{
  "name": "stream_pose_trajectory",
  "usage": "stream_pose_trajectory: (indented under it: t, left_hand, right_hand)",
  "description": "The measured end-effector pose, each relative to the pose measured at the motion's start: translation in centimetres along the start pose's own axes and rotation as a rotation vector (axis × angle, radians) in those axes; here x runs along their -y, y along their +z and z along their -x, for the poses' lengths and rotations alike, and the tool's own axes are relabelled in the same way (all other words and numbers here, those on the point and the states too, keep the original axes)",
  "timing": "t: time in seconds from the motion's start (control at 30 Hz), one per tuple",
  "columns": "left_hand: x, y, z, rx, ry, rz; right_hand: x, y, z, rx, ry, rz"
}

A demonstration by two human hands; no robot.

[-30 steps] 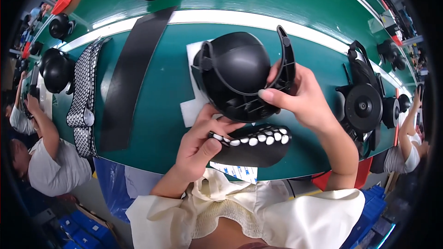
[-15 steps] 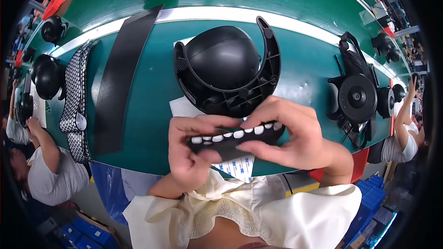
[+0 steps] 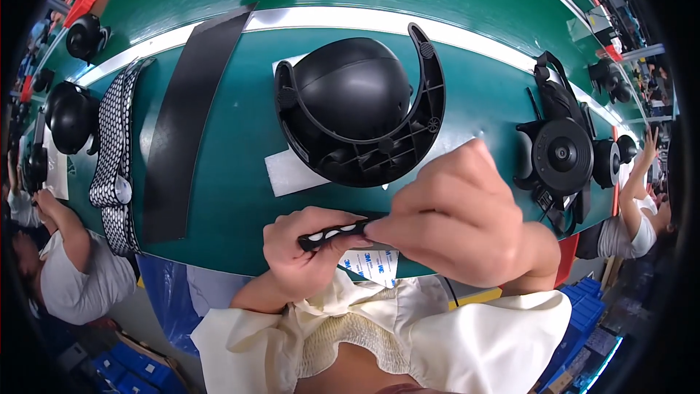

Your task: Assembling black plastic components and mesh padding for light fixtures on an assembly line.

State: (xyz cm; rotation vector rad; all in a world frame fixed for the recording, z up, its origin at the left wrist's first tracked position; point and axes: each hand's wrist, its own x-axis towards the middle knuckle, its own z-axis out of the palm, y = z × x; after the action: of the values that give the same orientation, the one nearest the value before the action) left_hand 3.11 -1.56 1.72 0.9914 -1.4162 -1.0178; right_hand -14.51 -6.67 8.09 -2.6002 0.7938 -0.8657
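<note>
A black strip with white oval spots (image 3: 332,235) is held between my two hands near the table's front edge. My left hand (image 3: 302,252) is closed on its left part, fingers behind and thumb in front. My right hand (image 3: 456,219) pinches the right part, its fingers curled so that they hide that end. Just beyond my hands sits a round black plastic housing (image 3: 357,91) with a curved, ribbed rim and one tall horn on its right. Below the strip, a white backing sheet with blue print (image 3: 373,266) lies at the table edge.
A long black flat strip (image 3: 193,124) lies left of the housing, beside a curled sheet of white dots on black (image 3: 115,138). White foam (image 3: 292,174) shows under the housing. At right stands a black device with a round disc (image 3: 561,155) and straps. Other people work on both sides.
My right hand has turned over and closed into a tight pinch, covering the strip's right end. Less of the strip's spotted face shows, and my left grip has tightened.
</note>
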Motion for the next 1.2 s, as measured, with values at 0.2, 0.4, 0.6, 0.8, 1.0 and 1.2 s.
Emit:
stream_pose_trajectory:
  t: [0.2,0.4,0.6,0.8,1.0,1.2]
  left_hand:
    - [0.3,0.3,0.5,-0.008,-0.032,-0.095]
    - [0.3,0.6,0.2,0.011,-0.039,-0.127]
    - [-0.1,0.5,0.1,0.037,-0.06,-0.153]
    - [-0.1,0.2,-0.3,0.141,-0.141,-0.123]
    - [-0.1,0.2,-0.5,0.139,-0.074,-0.144]
    - [0.1,0.2,-0.2,0.092,-0.24,0.149]
  right_hand:
    - [0.7,0.7,0.3,0.002,0.097,0.007]
    - [0.6,0.8,0.6,0.019,0.204,-0.157]
    - [0.0,1.0,1.2,0.043,0.012,-0.094]
    - [-0.4,1.4,1.2,-0.038,0.147,-0.243]
    - [-0.9,1.2,1.3,0.019,-0.05,-0.097]
    - [-1.6,0.7,2.0,-0.03,0.092,-0.4]
